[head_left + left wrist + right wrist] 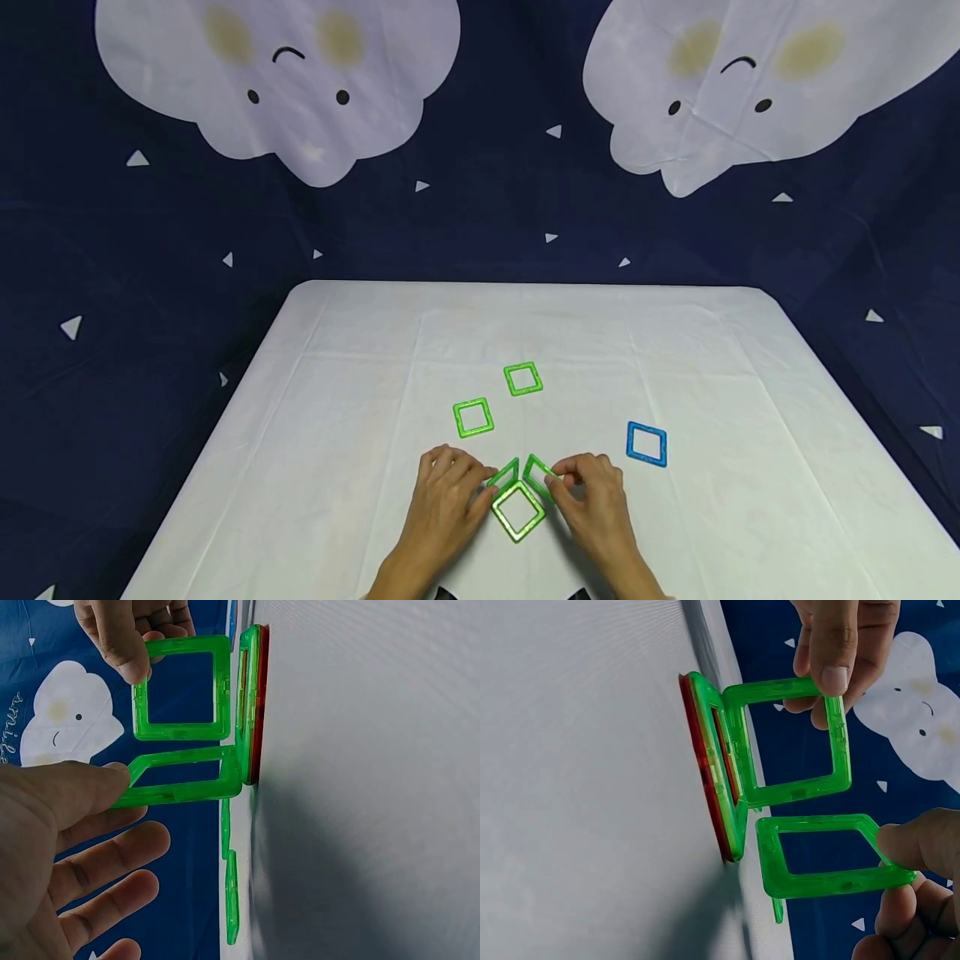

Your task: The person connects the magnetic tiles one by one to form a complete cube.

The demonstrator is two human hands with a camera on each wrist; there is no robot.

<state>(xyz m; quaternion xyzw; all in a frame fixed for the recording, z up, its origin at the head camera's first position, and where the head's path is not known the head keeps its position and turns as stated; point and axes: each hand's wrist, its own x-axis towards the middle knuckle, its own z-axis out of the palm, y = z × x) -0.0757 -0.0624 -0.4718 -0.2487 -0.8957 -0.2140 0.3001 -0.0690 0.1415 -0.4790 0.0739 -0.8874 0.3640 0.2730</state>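
Observation:
A green square magnetic tile (529, 528) lies flat near the table's front edge, over a red tile (702, 765) whose edge shows in the wrist views. My left hand (448, 504) pinches a second green square tile (801, 790) at its outer corner between thumb and fingers; that tile stands upright along one edge of the flat pair. With thumb and fingers my right hand (596, 504) pinches a third green tile (840, 886), also upright. In the right wrist view a small gap shows between this tile and the flat pair.
Beyond the hands, two loose green square tiles (476, 432) (525, 391) lie flat on the white-covered table (360, 400). A blue square tile (647, 458) lies to the right. Behind the table hangs a dark blue cloth (480, 225) with clouds.

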